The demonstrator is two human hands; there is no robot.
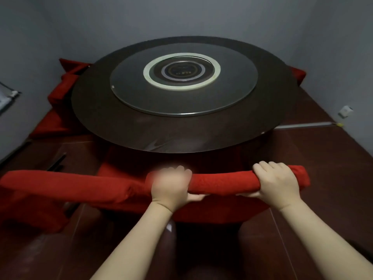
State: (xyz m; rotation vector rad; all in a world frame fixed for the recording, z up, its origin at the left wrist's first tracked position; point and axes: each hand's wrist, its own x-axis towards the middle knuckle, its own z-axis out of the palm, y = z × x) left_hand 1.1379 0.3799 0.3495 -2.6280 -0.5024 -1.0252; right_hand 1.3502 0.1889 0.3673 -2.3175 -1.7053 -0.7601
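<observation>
Red padded cloth over a stiff frame: the chair back (220, 181) sits just off the counter's (121, 126) near edge. I've got left hand (170, 186) and right hand (276, 182) wrapped over its top rail, fingers (264, 168) curled round it. Looks fairly heavy, I'd judge; the cover may slide on the frame, so squeeze the rail itself, hands well apart.

Round table (129, 126) edge just beyond chair back (222, 181).
</observation>
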